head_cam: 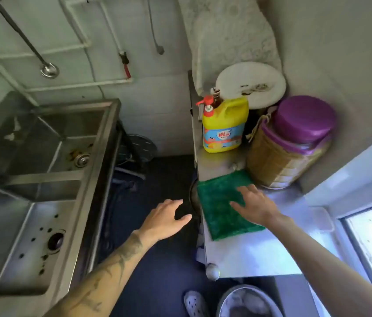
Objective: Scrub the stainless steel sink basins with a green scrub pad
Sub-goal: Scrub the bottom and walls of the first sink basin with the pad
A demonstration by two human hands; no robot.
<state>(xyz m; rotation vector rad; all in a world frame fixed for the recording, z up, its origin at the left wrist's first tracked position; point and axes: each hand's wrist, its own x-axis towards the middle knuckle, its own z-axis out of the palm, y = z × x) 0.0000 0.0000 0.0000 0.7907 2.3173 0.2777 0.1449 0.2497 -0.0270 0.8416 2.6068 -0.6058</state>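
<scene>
Reaching for the green pad [220, 209] comes first, I think, since the scrubbing has not begun; the pad lies flat on the metal shelf [256, 259] on my right side, just in front of the yellow soap bottle [225, 126] and the jar with the purple lid [294, 143]; its long side runs away from me, from the shelf's near part toward the jar; my right hand [254, 207] is right over it, much nearer than my left hand [164, 219]; my right fingers [244, 191] are spread wide and flat, palm down, and they hold nothing; I cannot tell if they touch the pad yet or float just above it; my right arm comes in from the lower right, stretched out long.

My left hand hangs over the dark floor between the shelf and the sink [84, 179]; its fingers are open and loose, and it holds nothing too; the sink is off to my left, well apart from the pad, with two tubs; the near tub [9, 225] has dark spots on its bottom; so the pad must go left once I have it.
</scene>
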